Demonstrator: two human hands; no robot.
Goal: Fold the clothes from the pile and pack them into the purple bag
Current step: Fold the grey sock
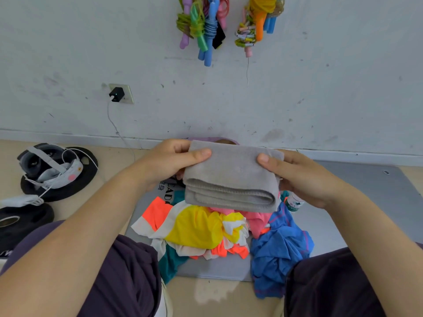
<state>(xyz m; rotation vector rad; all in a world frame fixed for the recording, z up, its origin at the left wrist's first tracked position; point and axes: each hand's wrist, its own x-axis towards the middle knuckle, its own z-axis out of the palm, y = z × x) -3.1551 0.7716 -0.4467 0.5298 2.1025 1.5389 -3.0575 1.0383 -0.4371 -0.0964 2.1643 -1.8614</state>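
Two forearms reach out over knees in dark purple trousers [128,277], and between them the person holds a folded grey cloth [231,179] up in the air, above the pile. The left hand [170,162] grips the cloth's left end, thumb laid across the top and fingers curled underneath; the right hand [302,177] pinches the right end the same way, thumb on top. The cloth is doubled over several times, its rounded folds facing the person. Directly beneath it lies the pile of clothes [206,229] on a grey mat [357,202]: a yellow, white and orange garment in the middle, something pink behind it, a teal piece at the near left edge, and a crumpled blue garment [279,252] on the right that spills off the mat onto the floor. A small bottle [294,202] with a green label peeks out just below the right hand. Behind the cloth, against the skirting, only a thin strip of the purple bag [206,139] shows (the rest is hidden by the hands and cloth). To the left on the floor sit black weight plates [68,186] with a grey headset and white cable resting on one. A black charger [116,94] is plugged into the wall socket, and bundles of coloured skipping ropes [201,26] hang on the scuffed white wall above.
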